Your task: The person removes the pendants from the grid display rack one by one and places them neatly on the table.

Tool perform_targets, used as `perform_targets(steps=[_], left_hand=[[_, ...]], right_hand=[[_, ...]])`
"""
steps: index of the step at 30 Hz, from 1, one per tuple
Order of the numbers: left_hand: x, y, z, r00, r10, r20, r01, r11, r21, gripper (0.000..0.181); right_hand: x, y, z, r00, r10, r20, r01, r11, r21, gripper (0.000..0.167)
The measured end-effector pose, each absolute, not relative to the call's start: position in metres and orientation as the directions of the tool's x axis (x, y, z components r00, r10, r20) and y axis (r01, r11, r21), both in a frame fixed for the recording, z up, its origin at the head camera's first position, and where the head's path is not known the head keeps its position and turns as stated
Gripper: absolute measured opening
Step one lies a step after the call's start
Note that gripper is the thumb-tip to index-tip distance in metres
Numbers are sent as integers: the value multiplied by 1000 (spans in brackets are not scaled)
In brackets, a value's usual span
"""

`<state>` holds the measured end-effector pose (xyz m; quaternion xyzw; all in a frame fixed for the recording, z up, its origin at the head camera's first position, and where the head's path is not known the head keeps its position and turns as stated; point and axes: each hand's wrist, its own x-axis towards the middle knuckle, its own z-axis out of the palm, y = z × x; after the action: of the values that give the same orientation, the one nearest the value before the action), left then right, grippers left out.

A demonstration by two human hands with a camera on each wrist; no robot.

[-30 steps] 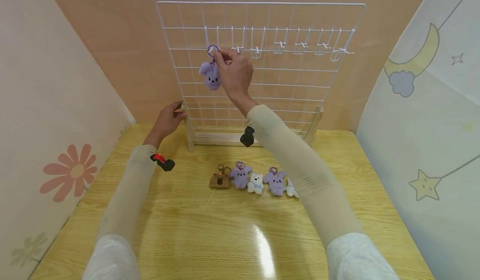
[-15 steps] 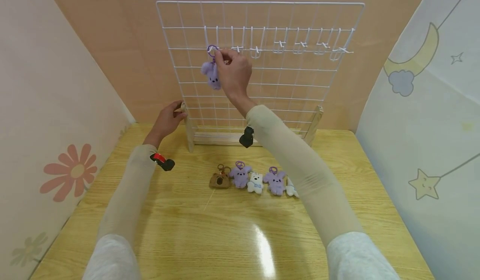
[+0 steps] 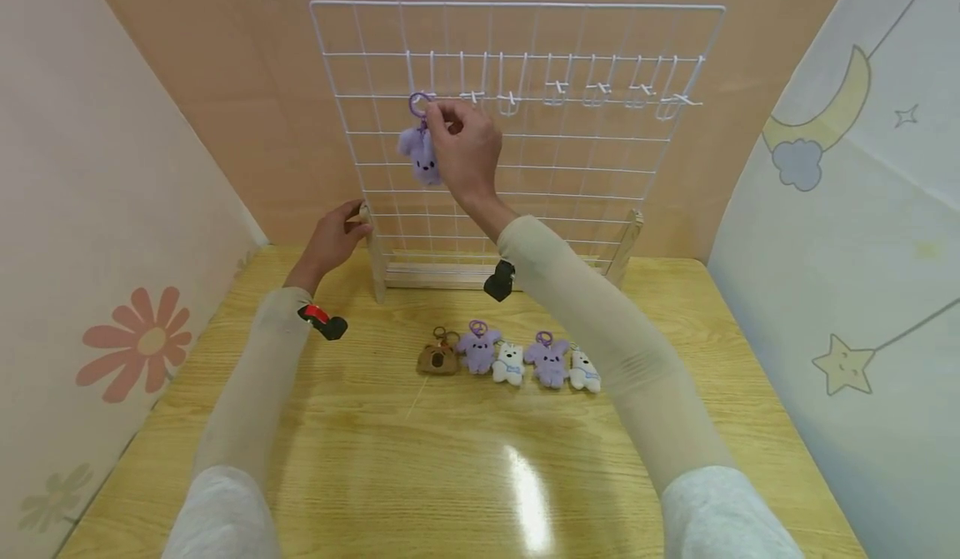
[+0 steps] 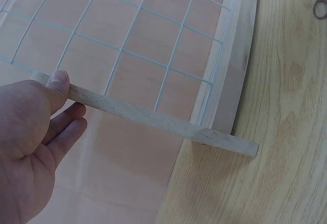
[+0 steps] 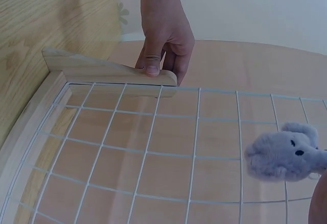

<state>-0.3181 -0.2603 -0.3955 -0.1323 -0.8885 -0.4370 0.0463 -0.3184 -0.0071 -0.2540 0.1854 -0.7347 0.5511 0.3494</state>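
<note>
My right hand pinches a purple plush keychain near its purple ring, up at the leftmost white hook of the wire grid rack. Whether the ring is around that hook I cannot tell. In the right wrist view the plush hangs in front of the grid, with only a bit of the hand at the edge. My left hand grips the top of the rack's left wooden foot. The left wrist view shows its thumb pressed on the wooden bar.
Along the table lie a brown bear keychain, two purple plush keychains and two white ones, in a row before the rack. Several more white hooks hang along the grid to the right. Printed walls stand at both sides.
The purple plush sways slightly and sits a little lower with its ring; my right hand has barely shifted. My left hand keeps its grip on the wooden foot.
</note>
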Motion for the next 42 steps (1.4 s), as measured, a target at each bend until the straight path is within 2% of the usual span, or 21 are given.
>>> perform_targets(steps=[15, 23, 42], left_hand=[[-319, -260, -395, -958, 209, 197, 284, 582, 762, 60], [-322, -260, -396, -959, 202, 198, 280, 582, 763, 60], [-322, -266, -397, -961, 195, 194, 273, 600, 752, 61]], right_hand=[[-298, 1, -247, -641, 49, 766, -722, 300, -623, 15], [-284, 9, -250, -677, -10, 736, -700, 317, -640, 18], [-249, 19, -300, -672, -167, 721, -734, 281, -619, 18]])
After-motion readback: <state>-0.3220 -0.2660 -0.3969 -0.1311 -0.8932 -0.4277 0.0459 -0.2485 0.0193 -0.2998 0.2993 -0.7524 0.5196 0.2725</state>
